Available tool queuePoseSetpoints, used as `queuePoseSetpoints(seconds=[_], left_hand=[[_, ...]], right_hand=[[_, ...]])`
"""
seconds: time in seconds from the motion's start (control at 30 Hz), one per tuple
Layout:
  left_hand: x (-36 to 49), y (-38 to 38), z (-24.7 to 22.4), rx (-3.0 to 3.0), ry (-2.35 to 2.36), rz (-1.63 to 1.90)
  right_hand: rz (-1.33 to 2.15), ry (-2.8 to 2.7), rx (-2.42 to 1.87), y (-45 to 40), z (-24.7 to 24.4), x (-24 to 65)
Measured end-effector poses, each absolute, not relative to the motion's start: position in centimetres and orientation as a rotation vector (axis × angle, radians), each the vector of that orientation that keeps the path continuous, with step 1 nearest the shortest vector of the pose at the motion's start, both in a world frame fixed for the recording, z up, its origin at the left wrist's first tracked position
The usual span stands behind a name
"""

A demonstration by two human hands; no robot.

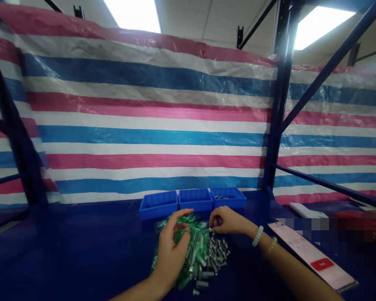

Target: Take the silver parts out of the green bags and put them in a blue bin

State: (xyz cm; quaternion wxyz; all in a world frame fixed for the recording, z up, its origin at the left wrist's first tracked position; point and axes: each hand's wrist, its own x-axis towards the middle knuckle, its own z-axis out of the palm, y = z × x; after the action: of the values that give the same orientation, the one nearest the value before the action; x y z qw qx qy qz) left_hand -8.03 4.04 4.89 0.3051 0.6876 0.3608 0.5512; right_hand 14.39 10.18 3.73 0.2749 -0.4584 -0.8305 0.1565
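Striped plastic sheeting [156,113] in pink, white and blue hung behind a dark blue worktop [90,246], with a blue metal post [275,117] rising toward one o'clock. Near the middle lay a heap of green plastic packets [201,239], and small metal pieces [218,252] were scattered along its three-to-five-o'clock side. Three blue bins [195,205] stood in a row just beyond it, around twelve o'clock; the rightmost held a few small pieces. At the heap's nine-o'clock side, the left hand [172,247] hovered over the packets, thumb and fingers apart, grasping nothing visible. At one o'clock, the right hand [228,220] had its fingertips drawn together beside a small shiny bit; whether it gripped that could not be told. A pale beaded bracelet [257,235] circled that wrist. Toward three o'clock lay a phone [311,253], its screen lit.
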Motion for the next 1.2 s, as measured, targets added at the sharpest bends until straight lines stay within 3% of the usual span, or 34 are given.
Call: queuePoseSetpoints(seconds=[0.63, 0.97, 1.2], left_hand=[[-7.6, 4.2, 4.8, 1.766, 0.94, 1.487], [-7.1, 4.5, 4.3, 1.763, 0.851, 1.278], [-6.7, 4.0, 4.7, 1.709, 0.805, 1.164]], right_hand=[[0.347, -2.244, -1.188, 9.7, 4.0, 13.6], [0.81, -1.923, -0.94, 6.6, 6.8, 11.7], [0.439, -1.911, -0.818, 5.3, 6.4, 10.2]])
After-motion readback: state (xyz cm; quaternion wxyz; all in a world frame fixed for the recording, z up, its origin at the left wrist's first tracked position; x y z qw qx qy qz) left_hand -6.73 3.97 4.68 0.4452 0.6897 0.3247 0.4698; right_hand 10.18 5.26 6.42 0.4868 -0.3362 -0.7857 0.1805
